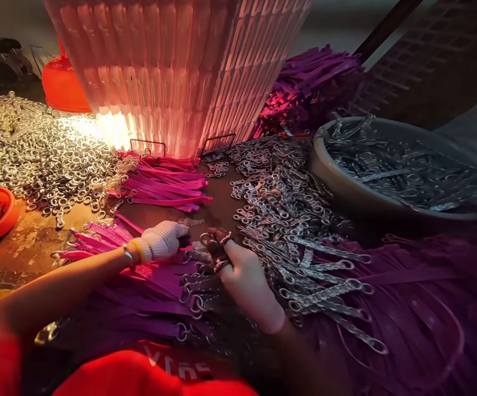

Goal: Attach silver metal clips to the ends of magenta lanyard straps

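My left hand (163,241), in a white knitted glove with dark fingertips, is closed above a layer of purple straps (155,275). Whatever lies between its fingertips is hidden. To its right, my right hand (246,275), with dark wraps around the fingers, curls over a short metal chain whose ring (206,238) shows at the fingertips. Below both hands, the purple straps end in metal rings (198,304) joined to silver chains (211,283). A small metal piece (191,221) rests on the table just beyond my left hand.
A second bundle of purple straps (168,184) lies ahead, below a ribbed translucent screen (151,71). Loose chains (279,192) are heaped at right beside a grey tub (324,154). At left are piled metal links (36,148), an orange bowl (13,217) and a lit red lamp (65,85).
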A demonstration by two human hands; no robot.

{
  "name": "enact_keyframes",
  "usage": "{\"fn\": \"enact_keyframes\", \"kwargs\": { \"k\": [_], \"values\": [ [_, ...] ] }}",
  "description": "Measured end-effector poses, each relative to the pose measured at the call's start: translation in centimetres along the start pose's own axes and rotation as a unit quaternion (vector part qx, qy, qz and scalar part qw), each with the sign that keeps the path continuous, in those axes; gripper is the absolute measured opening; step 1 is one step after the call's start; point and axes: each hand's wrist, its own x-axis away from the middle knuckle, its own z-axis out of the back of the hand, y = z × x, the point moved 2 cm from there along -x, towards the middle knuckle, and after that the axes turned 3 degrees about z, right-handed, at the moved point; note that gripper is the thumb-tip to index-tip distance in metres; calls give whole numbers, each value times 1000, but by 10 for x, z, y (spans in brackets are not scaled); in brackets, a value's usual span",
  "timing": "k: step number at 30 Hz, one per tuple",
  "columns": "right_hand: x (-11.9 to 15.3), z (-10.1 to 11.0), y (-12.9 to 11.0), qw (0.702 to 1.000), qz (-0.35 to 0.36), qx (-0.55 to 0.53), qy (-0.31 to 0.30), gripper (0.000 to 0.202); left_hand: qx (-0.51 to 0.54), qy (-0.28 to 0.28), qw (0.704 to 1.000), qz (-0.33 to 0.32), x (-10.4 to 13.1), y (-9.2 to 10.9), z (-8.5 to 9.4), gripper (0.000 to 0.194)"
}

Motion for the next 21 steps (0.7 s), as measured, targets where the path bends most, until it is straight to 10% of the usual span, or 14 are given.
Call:
{"fn": "enact_keyframes", "kwargs": {
  "k": [7, 16, 21],
  "values": [
    [8, -7, -43, 988, 113, 102, -41, 29, 372, -64, 920, 108, 76, 15, 5, 40],
    [18, -21, -68, 941, 171, 292, -13, 16, 125, 48, 989, -65, 94, 8, -16, 17],
    [21, -24, -73, 951, 149, 268, -32, 21, 162, 73, 983, -39, 101, -12, -27, 18]
  ]
}}
